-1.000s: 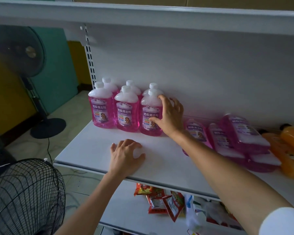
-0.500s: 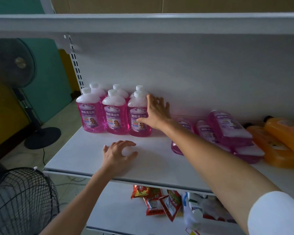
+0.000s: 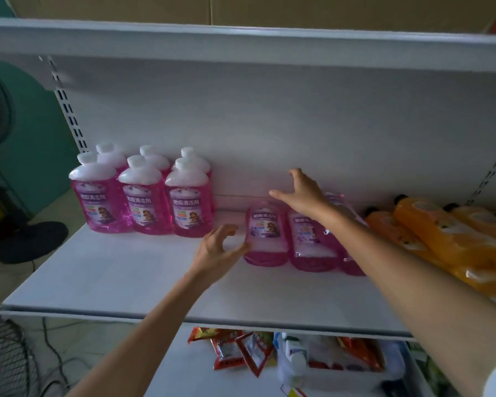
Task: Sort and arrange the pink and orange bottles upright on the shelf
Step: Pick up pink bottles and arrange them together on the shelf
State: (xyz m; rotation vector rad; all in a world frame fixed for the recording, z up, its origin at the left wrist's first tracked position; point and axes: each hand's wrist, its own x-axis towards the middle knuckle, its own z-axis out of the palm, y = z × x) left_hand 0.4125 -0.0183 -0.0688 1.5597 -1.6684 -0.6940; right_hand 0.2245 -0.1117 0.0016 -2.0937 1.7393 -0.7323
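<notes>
Right hand (image 3: 301, 193) moved rightward, fingers (image 3: 281, 194) spread

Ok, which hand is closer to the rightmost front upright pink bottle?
Left. The left hand is just right of the upright pink bottle, near its base; the right hand is farther right, above the lying pink bottles.

Pink bottles (image 3: 143, 196) upright, others (image 3: 265, 233) (orange (image 3: 441, 230) too) apparently flat

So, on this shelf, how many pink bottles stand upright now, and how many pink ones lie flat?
Upright pink bottles: 6
Lying pink bottles: at least 3; the right arm hides part of that pile
Total: at least 9 pink bottles
</notes>
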